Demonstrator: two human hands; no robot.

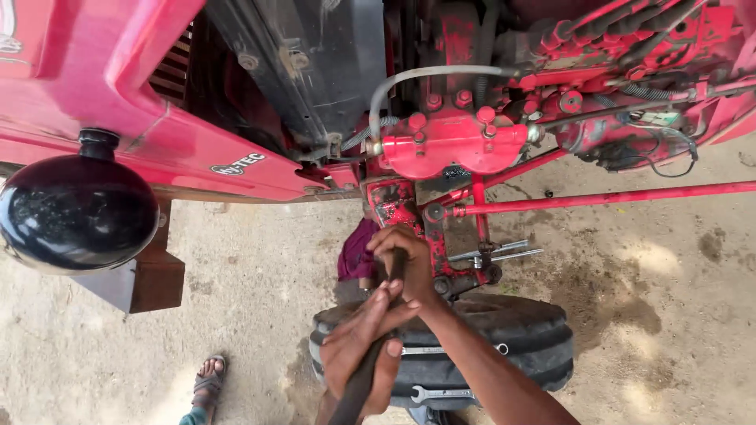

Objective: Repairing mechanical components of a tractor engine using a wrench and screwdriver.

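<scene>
Both my hands grip one long dark metal bar (370, 354) that runs from the bottom of the view up toward the red tractor's steering linkage (429, 236). My right hand (405, 264) is wrapped round the bar's upper end, close against the red bracket. My left hand (358, 354) holds the bar lower down. The bar's tip is hidden behind my right hand.
A black tyre (512, 334) lies on the sandy ground with a spanner (441, 393) on it. More spanners (504, 253) rest near the linkage. A black headlamp (75, 212) juts at left. Another person's sandalled foot (209, 386) stands at bottom left. A purple cloth (354, 252) hangs behind my hands.
</scene>
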